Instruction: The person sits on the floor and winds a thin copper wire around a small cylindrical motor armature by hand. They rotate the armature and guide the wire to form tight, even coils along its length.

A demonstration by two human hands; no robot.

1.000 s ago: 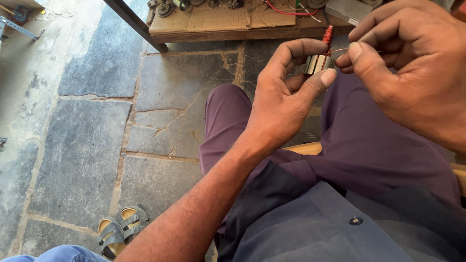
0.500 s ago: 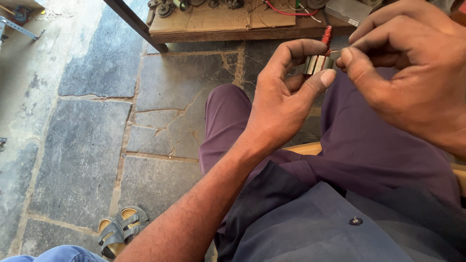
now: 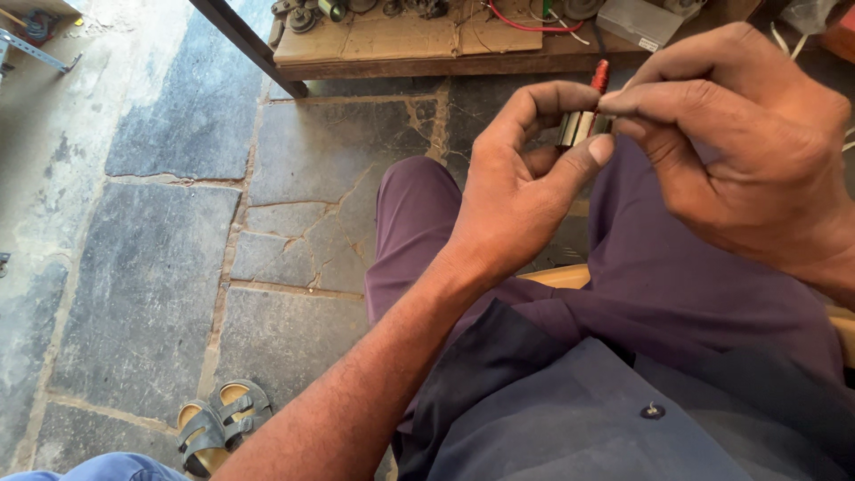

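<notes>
— Grey stone floor [image 3: 151, 276] fills the left of my view, with a sandal [image 3: 212, 426] at the bottom edge. What are the hands doing?

— My left hand [image 3: 517, 191] is raised over my lap, thumb and forefinger curled shut around a small metal cylinder [image 3: 577, 127]. I'd judge it is held up near eye level so the fine work at its end can be seen.

— And the other hand?

— The right hand [image 3: 757, 151] comes in from the right, its fingers [image 3: 641, 98] pinched closed at the cylinder's top, just by a red tip [image 3: 601, 73]. Whether they grip the red piece, a thin wire or the cylinder itself, I cannot tell.

— What's hidden?

— Most of the cylinder sits behind my fingers. The low wooden counter [image 3: 427, 49] beyond is cut off at the top edge; I see only a red wire [image 3: 525, 25] and some small dark parts on it.
</notes>
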